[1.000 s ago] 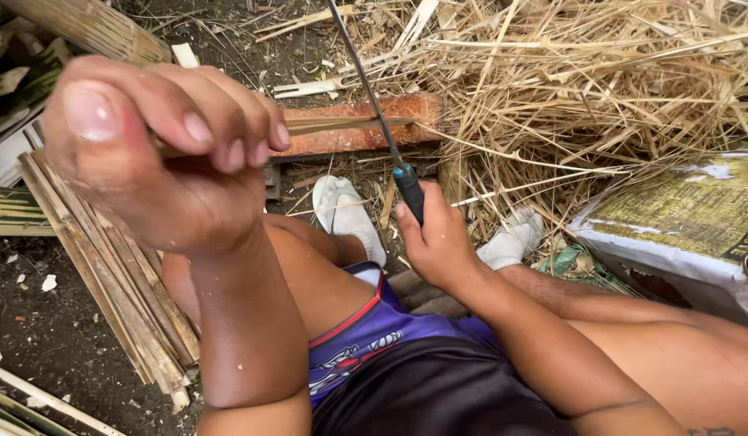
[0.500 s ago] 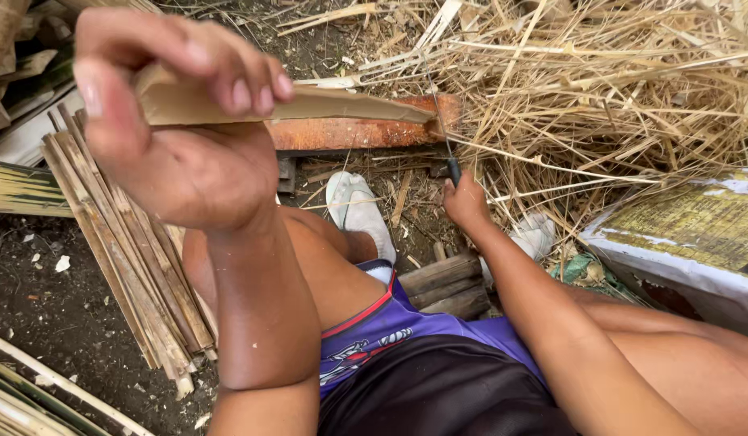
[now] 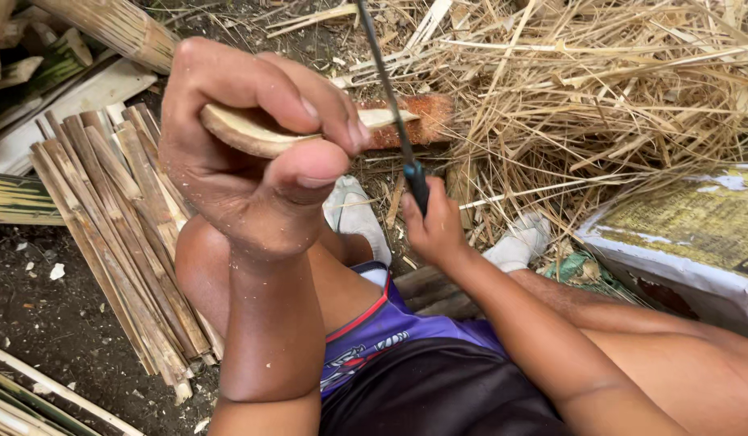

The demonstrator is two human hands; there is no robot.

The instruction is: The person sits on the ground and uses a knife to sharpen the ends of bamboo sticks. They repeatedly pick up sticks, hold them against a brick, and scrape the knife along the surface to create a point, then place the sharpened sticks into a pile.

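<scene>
My left hand (image 3: 249, 157) is raised close to the camera and grips a pale bamboo strip (image 3: 245, 129) end-on, thumb and fingers wrapped round it. My right hand (image 3: 434, 226) holds the dark handle of a long thin knife (image 3: 386, 81), whose blade points up and away and crosses the strip's far end. Both hands are above my bare knees. A reddish block (image 3: 414, 121) lies on the ground beyond the strip.
A bundle of split bamboo slats (image 3: 115, 234) lies on the dirt at left. Dry straw and shavings (image 3: 600, 89) pile up at the upper right. A printed sack (image 3: 689, 234) sits at right. White footwear (image 3: 354, 214) shows below the hands.
The left hand turned the strip so its end faces the camera. The right hand came back toward me, bringing the knife blade against the strip.
</scene>
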